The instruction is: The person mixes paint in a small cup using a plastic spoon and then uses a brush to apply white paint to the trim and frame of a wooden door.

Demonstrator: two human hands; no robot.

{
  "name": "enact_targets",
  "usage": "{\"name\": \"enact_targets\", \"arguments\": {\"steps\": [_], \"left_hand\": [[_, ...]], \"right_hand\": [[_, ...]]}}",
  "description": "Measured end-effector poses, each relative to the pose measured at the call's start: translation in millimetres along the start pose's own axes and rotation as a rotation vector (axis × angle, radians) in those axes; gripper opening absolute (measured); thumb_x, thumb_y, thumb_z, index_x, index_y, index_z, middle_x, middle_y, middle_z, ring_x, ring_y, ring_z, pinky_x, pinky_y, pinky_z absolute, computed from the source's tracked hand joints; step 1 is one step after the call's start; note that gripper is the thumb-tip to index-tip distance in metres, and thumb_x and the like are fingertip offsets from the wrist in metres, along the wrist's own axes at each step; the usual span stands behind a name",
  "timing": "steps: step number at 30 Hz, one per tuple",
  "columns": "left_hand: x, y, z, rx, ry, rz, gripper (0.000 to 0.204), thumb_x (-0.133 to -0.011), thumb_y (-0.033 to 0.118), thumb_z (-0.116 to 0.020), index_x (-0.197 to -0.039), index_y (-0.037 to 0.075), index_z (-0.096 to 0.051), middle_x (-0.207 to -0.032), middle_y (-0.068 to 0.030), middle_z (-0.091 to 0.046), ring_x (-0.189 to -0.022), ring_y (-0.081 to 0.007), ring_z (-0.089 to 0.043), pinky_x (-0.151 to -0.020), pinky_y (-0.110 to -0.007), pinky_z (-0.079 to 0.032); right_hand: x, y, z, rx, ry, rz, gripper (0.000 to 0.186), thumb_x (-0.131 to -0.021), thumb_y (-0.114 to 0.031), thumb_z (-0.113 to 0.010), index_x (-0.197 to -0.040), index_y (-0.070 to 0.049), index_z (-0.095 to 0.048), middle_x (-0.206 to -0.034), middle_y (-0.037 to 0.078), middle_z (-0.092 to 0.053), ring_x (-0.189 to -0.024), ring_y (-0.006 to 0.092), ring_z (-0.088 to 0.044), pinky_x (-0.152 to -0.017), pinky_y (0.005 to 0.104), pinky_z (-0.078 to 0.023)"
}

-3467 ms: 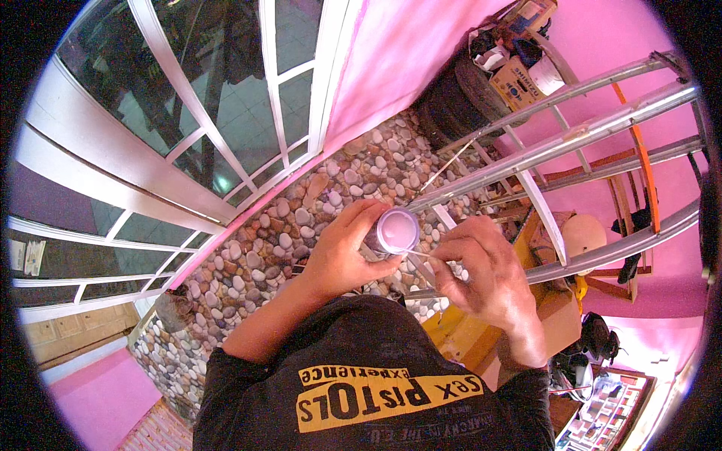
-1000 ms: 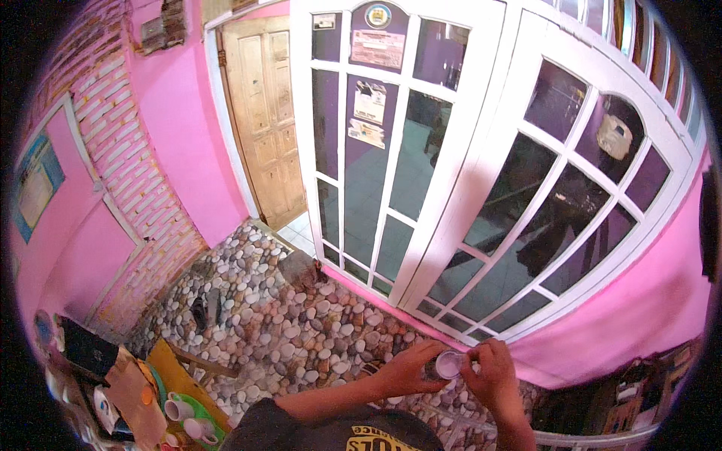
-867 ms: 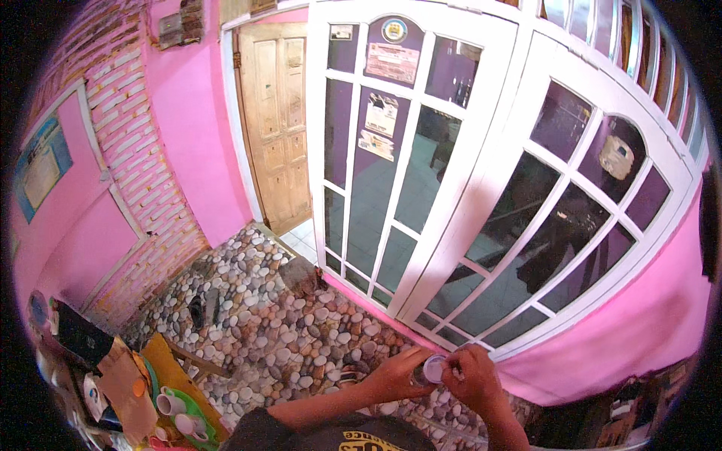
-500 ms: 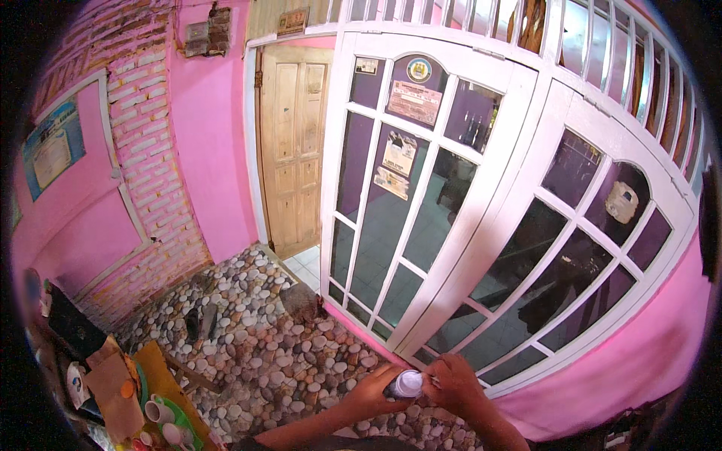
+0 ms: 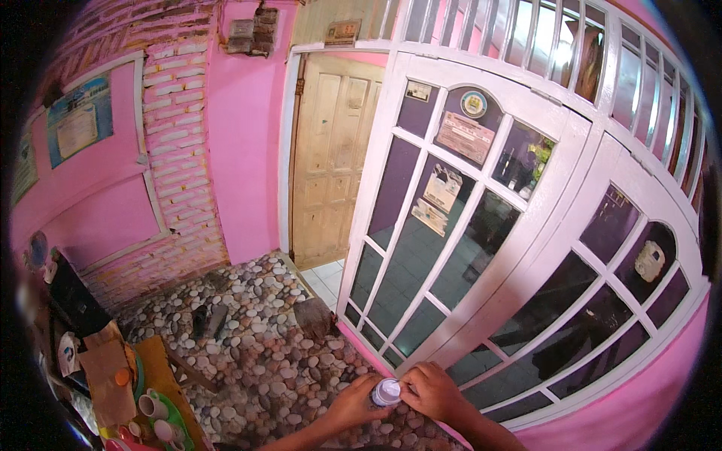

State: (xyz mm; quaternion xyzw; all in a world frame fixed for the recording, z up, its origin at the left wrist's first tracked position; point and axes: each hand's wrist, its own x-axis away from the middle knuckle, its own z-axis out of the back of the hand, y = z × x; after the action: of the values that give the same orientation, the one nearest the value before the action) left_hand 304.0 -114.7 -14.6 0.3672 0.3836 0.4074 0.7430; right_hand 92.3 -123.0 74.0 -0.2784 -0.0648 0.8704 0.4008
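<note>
Low in the view, my left hand (image 5: 353, 404) is wrapped round a small cup (image 5: 387, 391) with pale, whitish contents. My right hand (image 5: 430, 392) is pinched at the cup's right rim on what looks like a thin light stick, which reaches into the cup; the stick is small and hard to make out. Both forearms come in from the lower edge. Beyond the cup stand white-framed glass doors (image 5: 549, 270), with paper stickers on the left leaf.
A pebble-patterned floor (image 5: 256, 346) lies below. At the lower left a yellow board (image 5: 158, 361) bears mugs (image 5: 154, 406) on a green tray, beside cardboard. A wooden door (image 5: 331, 158) stands in the doorway. A pink brick wall (image 5: 177, 150) is at the left.
The view has swung from the ladder and tyres toward the glass doors and has since tilted upward, the doors shifting right and down. Both hands still hold the cup and stick.
</note>
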Motion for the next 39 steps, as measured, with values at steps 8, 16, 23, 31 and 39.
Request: {"name": "enact_targets", "arguments": {"steps": [8, 16, 23, 31, 39], "left_hand": [[0.6, -32.9, 29.2, 0.012, 0.063, 0.049, 0.077, -0.075, 0.032, -0.090, -0.139, 0.005, -0.055, -0.132, -0.0167, -0.061, -0.127, -0.0355, -0.059, -0.104, -0.045, -0.049], [6.4, -40.1, 66.5, 0.001, 0.201, 0.013, 0.071, -0.073, 0.032, -0.090, -0.130, 0.003, -0.060, -0.126, -0.0195, -0.063, -0.118, -0.0383, -0.064, -0.099, -0.044, -0.053], [15.7, -56.8, 83.6, -0.054, 0.335, 0.052, 0.069, -0.073, 0.029, -0.090, -0.129, 0.003, -0.059, -0.123, -0.0174, -0.063, -0.115, -0.0384, -0.064, -0.096, -0.044, -0.054], [29.7, -53.7, 95.3, -0.077, 0.415, 0.153, 0.068, -0.072, 0.023, -0.089, -0.130, 0.004, -0.059, -0.123, -0.0165, -0.064, -0.115, -0.0392, -0.064, -0.095, -0.044, -0.054], [27.6, -40.6, 88.7, -0.142, 0.502, 0.155, 0.065, -0.072, 0.023, -0.089, -0.128, 0.005, -0.061, -0.124, -0.0168, -0.064, -0.115, -0.0375, -0.065, -0.096, -0.044, -0.054]], "right_hand": [[-54.9, -7.5, -18.9, -0.187, -0.168, 0.120, 0.018, -0.082, -0.007, -0.078, -0.093, -0.006, -0.064, -0.088, 0.010, -0.063, -0.084, 0.0304, -0.063, -0.074, 0.0397, -0.051], [-98.3, -7.4, -44.4, -0.172, -0.187, 0.109, 0.020, -0.080, -0.008, -0.077, -0.093, -0.006, -0.062, -0.091, 0.010, -0.063, -0.086, 0.0305, -0.064, -0.077, 0.0413, -0.052], [-120.6, -21.9, -74.0, -0.284, -0.275, 0.190, 0.021, -0.081, -0.012, -0.078, -0.095, -0.006, -0.062, -0.094, 0.010, -0.064, -0.087, 0.0318, -0.064, -0.081, 0.0419, -0.052], [-143.9, -23.0, -81.2, -0.176, -0.321, 0.265, 0.022, -0.081, -0.011, -0.077, -0.090, -0.007, -0.058, -0.091, 0.009, -0.062, -0.087, 0.0320, -0.064, -0.083, 0.0438, -0.051], [-150.5, -20.7, -87.0, -0.289, -0.285, 0.424, 0.023, -0.080, -0.009, -0.077, -0.092, -0.006, -0.058, -0.092, 0.009, -0.062, -0.091, 0.0307, -0.065, -0.087, 0.0430, -0.052]]}}
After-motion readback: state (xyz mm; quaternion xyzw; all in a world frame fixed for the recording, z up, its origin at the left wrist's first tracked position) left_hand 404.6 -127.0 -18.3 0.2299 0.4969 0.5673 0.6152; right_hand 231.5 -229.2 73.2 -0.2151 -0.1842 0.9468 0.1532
